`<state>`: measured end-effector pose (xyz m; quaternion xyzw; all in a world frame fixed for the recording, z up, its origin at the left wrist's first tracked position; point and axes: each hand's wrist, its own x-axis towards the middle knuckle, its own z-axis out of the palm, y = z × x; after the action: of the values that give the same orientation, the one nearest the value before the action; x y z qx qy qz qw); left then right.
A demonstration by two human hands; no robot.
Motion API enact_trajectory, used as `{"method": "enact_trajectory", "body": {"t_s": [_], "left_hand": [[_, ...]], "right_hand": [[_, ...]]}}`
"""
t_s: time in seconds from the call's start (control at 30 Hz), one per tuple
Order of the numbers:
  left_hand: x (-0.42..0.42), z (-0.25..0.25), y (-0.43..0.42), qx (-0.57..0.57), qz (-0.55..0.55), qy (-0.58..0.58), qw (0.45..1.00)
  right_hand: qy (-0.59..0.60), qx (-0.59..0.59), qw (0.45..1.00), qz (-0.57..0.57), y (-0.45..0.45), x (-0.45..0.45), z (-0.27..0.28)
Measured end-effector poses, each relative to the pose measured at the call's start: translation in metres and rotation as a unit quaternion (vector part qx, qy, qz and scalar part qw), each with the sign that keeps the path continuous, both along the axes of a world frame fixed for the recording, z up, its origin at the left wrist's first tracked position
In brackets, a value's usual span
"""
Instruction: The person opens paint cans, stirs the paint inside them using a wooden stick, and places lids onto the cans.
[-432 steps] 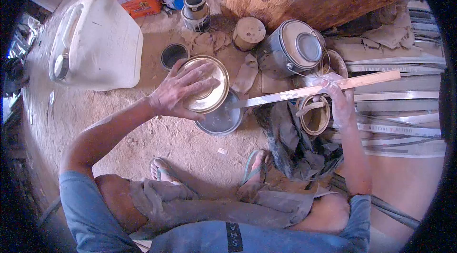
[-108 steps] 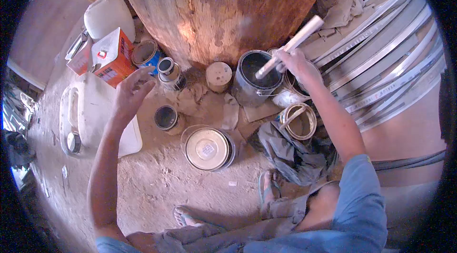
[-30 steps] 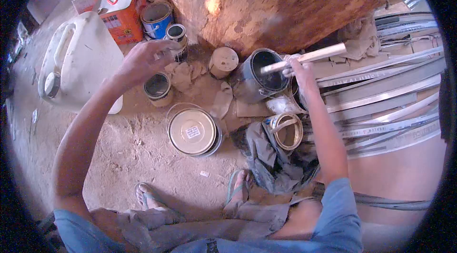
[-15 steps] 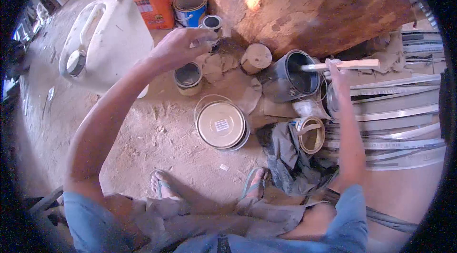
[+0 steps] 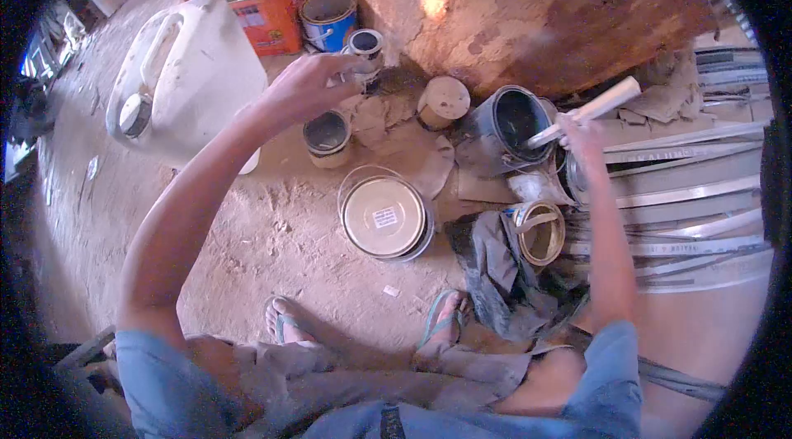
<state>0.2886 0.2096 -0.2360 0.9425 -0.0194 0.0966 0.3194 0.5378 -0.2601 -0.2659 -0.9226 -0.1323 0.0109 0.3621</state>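
Observation:
My right hand (image 5: 582,132) is wrapped round a pale wooden stick (image 5: 615,98). The stick slants down to the left, its paint-smeared lower end inside a dark bucket (image 5: 484,142) that leans with its mouth towards me. My left hand (image 5: 313,86) is stretched forward, thumb and fingers apart, beside a small can (image 5: 365,43) with a dark top. Whether the fingertips touch that can, I cannot tell. Below the left hand stands an open tin (image 5: 328,138) with grey contents.
A white jerrycan (image 5: 202,68) lies at left, near an orange square tin (image 5: 276,22) and a blue pail (image 5: 327,30). A lidded bucket (image 5: 384,216) stands before my feet. Curved strips (image 5: 685,191) lie at right; a big brown rough-surfaced object (image 5: 528,10) fills the back.
The stick has swung from nearly level to a steeper slant, its upper end rising and its lower end dipping in the bucket. My left hand has hardly moved.

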Motion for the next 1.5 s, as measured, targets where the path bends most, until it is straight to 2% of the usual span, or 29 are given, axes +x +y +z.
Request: {"method": "enact_trajectory", "body": {"t_s": [0.03, 0.1, 0.13, 0.17, 0.23, 0.27, 0.3, 0.37, 0.43, 0.5, 0.57, 0.63, 0.67, 0.8, 0.9, 0.97, 1.03, 1.07, 1.1, 1.2, 1.23, 1.3, 1.37, 1.43, 1.47, 1.5], "left_hand": [[0.0, -0.001, 0.001, 0.0, 0.005, 0.009, 1.0], [0.002, -0.004, 0.003, -0.004, -0.004, -0.012, 1.0], [0.002, -0.007, 0.003, -0.005, -0.007, -0.03, 1.0], [0.003, -0.009, 0.003, -0.007, -0.008, -0.029, 1.0], [0.004, -0.008, 0.002, -0.03, -0.022, -0.039, 0.999], [0.003, -0.006, 0.001, -0.03, -0.024, -0.039, 0.999], [0.0, 0.002, -0.003, -0.021, -0.004, -0.001, 1.0], [0.001, 0.007, -0.004, -0.01, 0.016, 0.033, 0.999], [0.001, 0.003, -0.001, -0.011, 0.001, 0.009, 1.0], [-0.001, 0.001, 0.001, -0.017, 0.001, 0.011, 1.0], [-0.001, 0.0, 0.001, -0.024, -0.001, 0.013, 1.0], [0.001, -0.004, 0.003, -0.017, -0.001, 0.005, 1.0], [0.002, -0.007, 0.004, -0.015, -0.004, 0.003, 1.0], [0.0, -0.009, 0.008, 0.002, -0.013, -0.014, 1.0], [-0.001, -0.008, 0.007, -0.017, -0.005, -0.002, 1.0], [-0.002, -0.009, 0.007, -0.032, 0.001, 0.007, 0.999], [-0.002, -0.009, 0.008, -0.026, -0.001, 0.002, 1.0], [-0.002, -0.008, 0.008, -0.024, -0.003, 0.001, 1.0], [-0.004, -0.006, 0.006, -0.016, -0.001, 0.001, 1.0], [-0.004, -0.005, 0.007, -0.014, 0.003, 0.004, 1.0], [-0.004, -0.007, 0.008, -0.021, 0.006, 0.009, 1.0], [-0.004, -0.008, 0.009, -0.021, 0.001, 0.011, 1.0], [-0.003, -0.008, 0.008, -0.017, -0.004, 0.014, 1.0], [-0.003, -0.005, 0.008, -0.02, -0.009, 0.005, 1.0], [-0.004, -0.004, 0.008, -0.014, -0.005, 0.006, 1.0], [-0.006, -0.003, 0.007, -0.014, -0.008, 0.005, 1.0]], "right_hand": [[0.048, 0.032, 0.998, -0.013, 0.024, -0.027, 0.023], [0.079, 0.091, 0.991, 0.055, 0.027, -0.024, 0.025], [0.088, 0.189, 0.977, 0.038, 0.032, -0.032, 0.028], [0.088, 0.188, 0.978, 0.036, 0.03, -0.03, 0.028], [-0.036, 0.155, 0.987, -0.015, 0.027, -0.02, 0.03], [-0.055, 0.087, 0.995, -0.006, 0.019, -0.015, 0.029], [-0.057, 0.088, 0.995, -0.007, 0.015, -0.013, 0.025], [0.034, -0.022, 0.999, -0.014, 0.008, -0.008, 0.016], [0.054, 0.022, 0.998, 0.001, 0.018, -0.019, 0.022], [0.072, 0.147, 0.985, 0.046, 0.026, -0.024, 0.026], [0.036, 0.18, 0.983, 0.018, 0.031, -0.03, 0.03], [-0.037, 0.024, 0.999, -0.022, 0.021, -0.017, 0.025], [-0.058, -0.097, 0.994, 0.0, 0.01, -0.006, 0.017], [0.018, -0.085, 0.996, 0.02, 0.026, -0.015, 0.024], [0.039, 0.124, 0.99, 0.046, 0.04, -0.026, 0.034], [0.009, 0.109, 0.994, 0.02, 0.022, -0.002, 0.014], [-0.159, -0.124, 0.979, 0.013, 0.025, -0.005, 0.02], [-0.047, -0.117, 0.992, 0.025, 0.02, -0.01, 0.024], [-0.048, -0.115, 0.992, 0.023, 0.025, -0.014, 0.026], [0.092, 0.015, 0.993, 0.072, 0.034, -0.023, 0.034], [0.091, 0.014, 0.993, 0.071, 0.036, -0.024, 0.034], [-0.001, 0.156, 0.988, 0.021, 0.037, -0.024, 0.03], [0.003, 0.112, 0.994, 0.0, 0.019, -0.008, 0.023], [-0.065, -0.052, 0.996, 0.045, 0.022, -0.009, 0.023], [0.022, -0.053, 0.998, 0.017, 0.021, -0.011, 0.024], [0.023, -0.049, 0.998, 0.022, 0.026, -0.013, 0.028]]}}
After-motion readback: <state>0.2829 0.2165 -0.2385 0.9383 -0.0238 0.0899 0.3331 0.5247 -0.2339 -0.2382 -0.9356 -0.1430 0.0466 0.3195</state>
